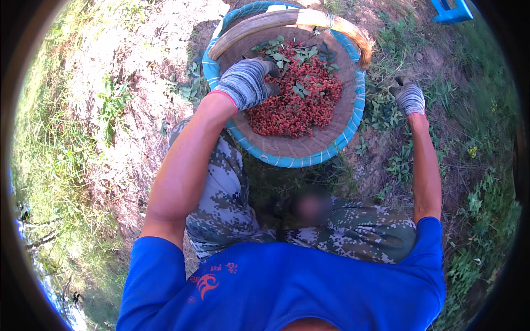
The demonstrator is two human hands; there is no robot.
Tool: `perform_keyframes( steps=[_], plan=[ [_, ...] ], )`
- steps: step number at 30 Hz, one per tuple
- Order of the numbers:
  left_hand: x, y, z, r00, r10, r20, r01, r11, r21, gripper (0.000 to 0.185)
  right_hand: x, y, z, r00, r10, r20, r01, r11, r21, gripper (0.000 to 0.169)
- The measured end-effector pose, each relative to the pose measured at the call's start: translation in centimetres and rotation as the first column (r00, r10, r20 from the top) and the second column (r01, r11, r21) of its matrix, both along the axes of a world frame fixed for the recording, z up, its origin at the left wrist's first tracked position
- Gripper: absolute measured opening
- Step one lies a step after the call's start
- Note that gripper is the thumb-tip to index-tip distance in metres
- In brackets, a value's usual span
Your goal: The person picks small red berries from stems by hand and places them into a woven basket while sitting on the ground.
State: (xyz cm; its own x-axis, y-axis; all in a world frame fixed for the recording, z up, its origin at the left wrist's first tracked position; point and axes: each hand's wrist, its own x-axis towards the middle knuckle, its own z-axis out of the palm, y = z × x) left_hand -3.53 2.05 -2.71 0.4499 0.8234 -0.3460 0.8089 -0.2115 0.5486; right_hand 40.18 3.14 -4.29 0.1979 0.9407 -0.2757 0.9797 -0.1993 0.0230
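A round woven basket (pixel 285 160) with a blue-wrapped rim and a thick wooden handle (pixel 256 25) stands on the ground before me. Clusters of small red berries (pixel 298 111) lie in it, with green leaves (pixel 304 53) among them near the far side. My left hand (pixel 252 80), in a striped knit glove with dark fingertips, is over the basket's left part, thumb and fingers a little apart at the berries; whether it pinches anything is unclear. My right hand (pixel 408 95), gloved alike, is right of the basket, low over leafy sprigs (pixel 383 113); its grip cannot be made out.
A blue plastic object (pixel 452 11), perhaps a stool, is at the top right edge. My legs in camouflage trousers (pixel 223 182) are folded close to the basket's near side. Grass and weeds (pixel 112 103) grow on the sloping bare soil around.
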Motion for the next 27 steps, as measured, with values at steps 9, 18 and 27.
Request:
perform_keyframes(
  steps=[9, 18, 27],
  plan=[
    [0.3, 0.0, -0.1, 0.999, -0.007, 0.034, 0.007, 1.0, 0.007, 0.031, -20.4, -1.7, -3.6, 0.514, 0.84, -0.174, -0.831, 0.538, 0.141, 0.025],
    [-0.7, -0.3, 0.1, 1.0, 0.006, 0.012, -0.006, 1.0, -0.016, 0.03, -18.2, -0.1, -3.9, 0.57, 0.469, -0.675, -0.531, 0.837, 0.133, 0.028],
    [0.3, 0.1, -0.7, 0.996, -0.085, 0.028, 0.084, 0.996, 0.037, 0.034, -19.1, -0.6, -7.7, 0.639, 0.752, -0.161, -0.74, 0.658, 0.138, 0.018]
  ],
)
